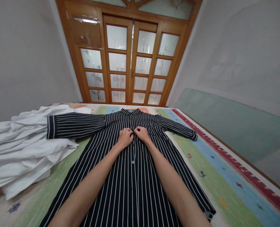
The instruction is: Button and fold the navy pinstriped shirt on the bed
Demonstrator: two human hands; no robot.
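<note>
A black shirt with white stripes point(111, 176) lies spread face up, its collar point(130, 111) at the far end and both sleeves out to the sides. On its front placket, at chest height, my left hand point(125, 137) pinches the fabric with curled fingers. Close beside it, my right hand point(142, 133) grips the same placket between thumb and fingers. The fingertips of both hands nearly meet, and whatever small part lies between them is hidden. Below the hands, a pale button point(133, 162) shows on the placket.
Crumpled white cloth point(31, 148) lies at the left, partly under the shirt's left sleeve. A colourful patterned sheet point(225, 179) covers the surface beneath. At the right stands a pale green panel point(225, 113) against the wall. Wooden doors with glass panes point(130, 60) stand beyond the far edge.
</note>
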